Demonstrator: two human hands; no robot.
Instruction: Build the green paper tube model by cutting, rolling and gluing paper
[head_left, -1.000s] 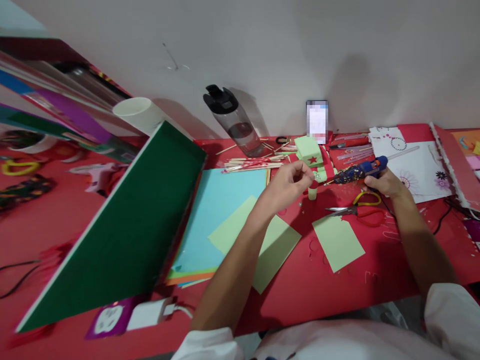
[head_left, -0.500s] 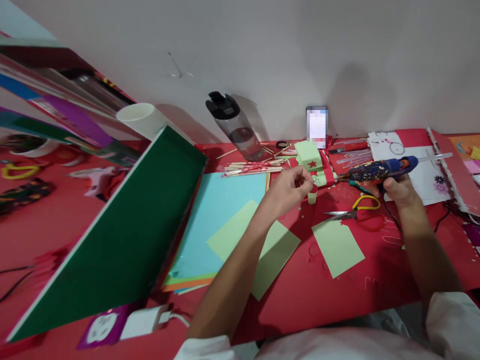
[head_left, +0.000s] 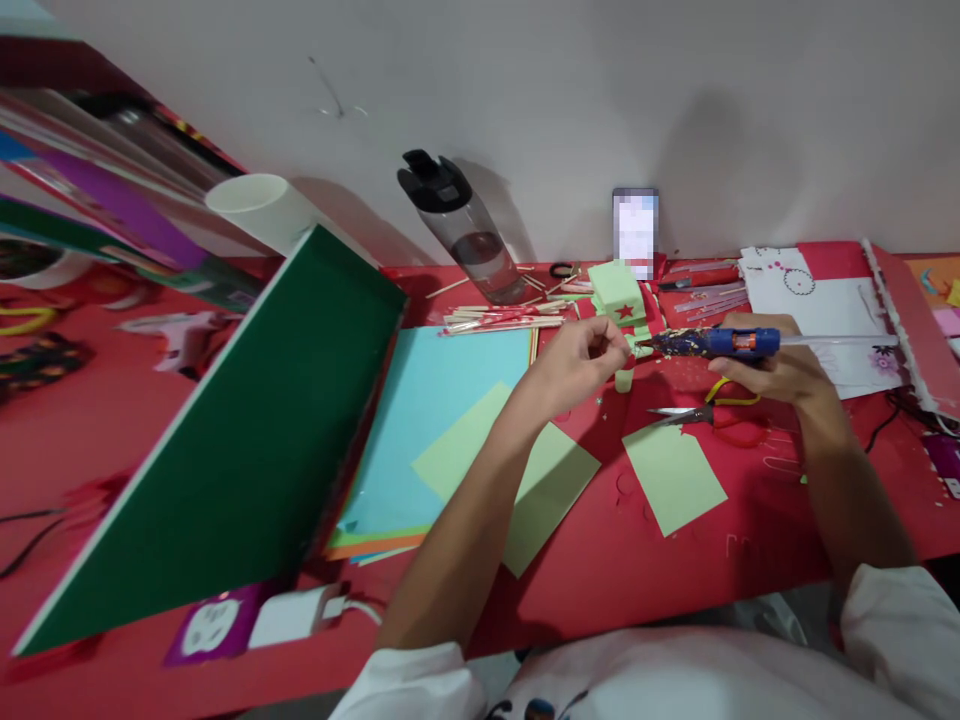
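Note:
My right hand (head_left: 784, 365) is wrapped round a blue hot glue gun (head_left: 690, 343), flecked with gold glitter; a clear glue stick (head_left: 832, 341) pokes out of its rear. Its nozzle points left, at the fingertips of my left hand (head_left: 581, 360). The left fingers are pinched together; whatever lies between them is too small to make out. Just behind the nozzle stands a pale green paper box (head_left: 616, 290) with a red star on its side. Below it is a small green paper roll (head_left: 624, 380). Scissors (head_left: 709, 413) with yellow and red handles lie under the glue gun.
Green sheets (head_left: 675, 480) and light blue paper (head_left: 442, 380) lie on the red table. A dark green board (head_left: 225, 460) leans up at the left. A water bottle (head_left: 472, 240), wooden sticks (head_left: 502, 319) and a phone (head_left: 635, 235) are along the wall.
My right hand has brought the glue gun left and levelled it, so its nozzle now meets my left fingertips. My left hand stays pinched in about the same place. The view has tipped slightly.

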